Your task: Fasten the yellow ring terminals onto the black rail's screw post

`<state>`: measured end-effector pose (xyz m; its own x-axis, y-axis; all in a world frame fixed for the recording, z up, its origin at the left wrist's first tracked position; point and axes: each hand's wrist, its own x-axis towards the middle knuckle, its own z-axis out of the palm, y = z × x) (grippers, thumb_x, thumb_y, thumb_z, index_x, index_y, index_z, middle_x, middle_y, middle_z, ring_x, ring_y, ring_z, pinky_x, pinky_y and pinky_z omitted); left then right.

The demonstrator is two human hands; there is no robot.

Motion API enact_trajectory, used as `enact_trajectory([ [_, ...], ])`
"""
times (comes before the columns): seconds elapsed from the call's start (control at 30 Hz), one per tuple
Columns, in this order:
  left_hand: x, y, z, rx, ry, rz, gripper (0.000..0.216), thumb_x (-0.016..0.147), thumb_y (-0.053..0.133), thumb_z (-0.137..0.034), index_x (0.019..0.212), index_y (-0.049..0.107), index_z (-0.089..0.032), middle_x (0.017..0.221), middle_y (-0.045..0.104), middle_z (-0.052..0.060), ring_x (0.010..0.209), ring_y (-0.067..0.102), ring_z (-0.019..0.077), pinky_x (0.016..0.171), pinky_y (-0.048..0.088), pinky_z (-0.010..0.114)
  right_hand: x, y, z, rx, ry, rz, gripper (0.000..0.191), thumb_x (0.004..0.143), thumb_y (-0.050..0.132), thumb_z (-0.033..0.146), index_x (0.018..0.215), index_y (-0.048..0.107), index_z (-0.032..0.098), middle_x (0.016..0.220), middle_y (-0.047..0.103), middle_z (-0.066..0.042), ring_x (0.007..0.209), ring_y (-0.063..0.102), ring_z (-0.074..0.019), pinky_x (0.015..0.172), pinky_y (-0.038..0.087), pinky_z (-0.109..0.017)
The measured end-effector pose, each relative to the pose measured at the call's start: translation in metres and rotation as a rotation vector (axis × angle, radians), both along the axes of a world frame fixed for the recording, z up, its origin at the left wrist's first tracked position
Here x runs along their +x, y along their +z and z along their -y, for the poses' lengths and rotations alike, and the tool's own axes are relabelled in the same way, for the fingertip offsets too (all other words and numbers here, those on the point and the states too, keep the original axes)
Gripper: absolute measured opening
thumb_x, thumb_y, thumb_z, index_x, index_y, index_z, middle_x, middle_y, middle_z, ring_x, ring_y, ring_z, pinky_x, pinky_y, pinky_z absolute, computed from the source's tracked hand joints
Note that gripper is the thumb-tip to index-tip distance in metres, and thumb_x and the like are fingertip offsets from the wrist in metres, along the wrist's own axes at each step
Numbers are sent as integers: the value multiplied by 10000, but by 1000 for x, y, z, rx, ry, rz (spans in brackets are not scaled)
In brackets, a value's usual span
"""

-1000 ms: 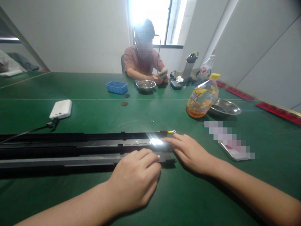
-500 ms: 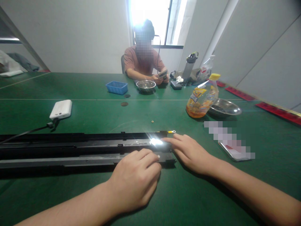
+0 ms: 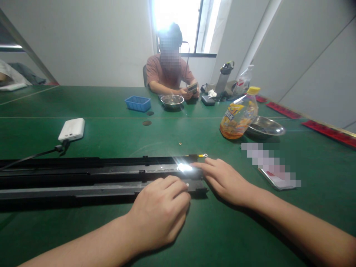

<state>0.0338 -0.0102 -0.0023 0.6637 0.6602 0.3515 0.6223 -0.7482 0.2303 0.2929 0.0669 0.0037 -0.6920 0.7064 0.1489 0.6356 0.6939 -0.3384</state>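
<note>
Long black rails lie side by side across the left of the table. On the near black rail (image 3: 111, 187), my left hand (image 3: 162, 211) is closed, its fingers curled down near the right end; the fingertips are hidden. My right hand (image 3: 224, 180) closes round the right end of the far black rail (image 3: 116, 169), with the index finger stretched along it beside a bright glare (image 3: 184, 167). A ring terminal with a yellow sleeve (image 3: 203, 155) sticks out just beyond that end. A small brass-coloured ring (image 3: 180, 143) lies on the table behind the rails.
Behind the rails are a white power bank (image 3: 71, 129) with a black cable, a blue basket (image 3: 138, 104) and a steel bowl (image 3: 172, 101). A drink bottle (image 3: 239, 116), another steel bowl (image 3: 267, 127) and a phone (image 3: 274, 178) lie right. A person (image 3: 169, 70) sits opposite.
</note>
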Motion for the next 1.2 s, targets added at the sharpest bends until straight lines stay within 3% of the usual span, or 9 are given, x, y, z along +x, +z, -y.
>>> enact_trajectory([
  [1.2,0,1,0,-10,1,5,160,979,592,-203,1101,694,-198,1176,711,74,1081,623,281,861,557,448,0,-1,1,22,-3,-6,421,1092,422,191,1434,664,221,1081,707,-104,935,641,-244,829,494,-373],
])
